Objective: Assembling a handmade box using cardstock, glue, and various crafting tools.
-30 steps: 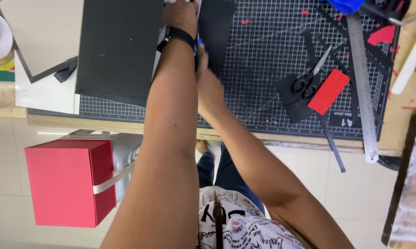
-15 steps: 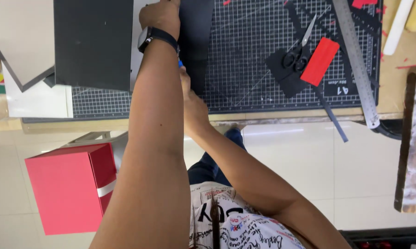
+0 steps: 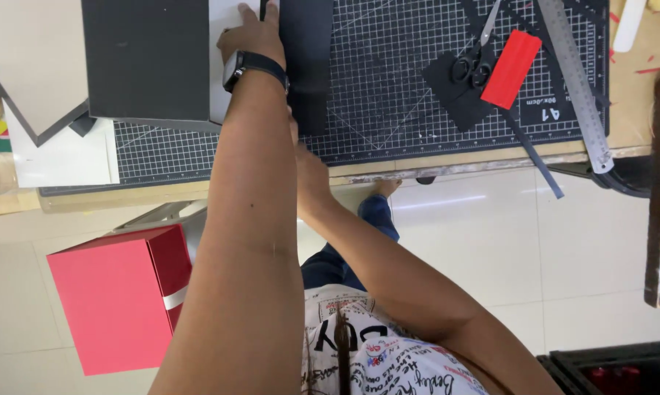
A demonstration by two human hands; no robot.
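I am standing at the near edge of the dark gridded cutting mat (image 3: 388, 88), which is covering most of the wooden worktable (image 3: 110, 199). Nearest to me, on the floor at my left, a red cardboard box with a white band (image 3: 118, 300) is sitting beside the table's near edge.

My right hand (image 3: 306, 172) is hovering over the mat's near edge, mostly hidden behind my left forearm; I cannot tell whether it is closed on anything.

My left hand (image 3: 253, 36), wearing a black wristwatch (image 3: 251, 66), is lying farther in, fingers held together and pressing flat on the left edge of a long black card strip (image 3: 306, 58), which is running from the mat's far edge toward me. A thin dark object is showing just above the fingertips; I cannot tell what it is.

To the left of that hand, a large black card sheet (image 3: 145, 58) is overlapping a grey board (image 3: 30, 66) at the table's far left corner.

Toward the mat's far right corner, black-handled scissors (image 3: 474, 58) are resting on black scraps, just beside a red card rectangle (image 3: 511, 69). A steel ruler (image 3: 575, 80) is lying diagonally along the mat's right edge.
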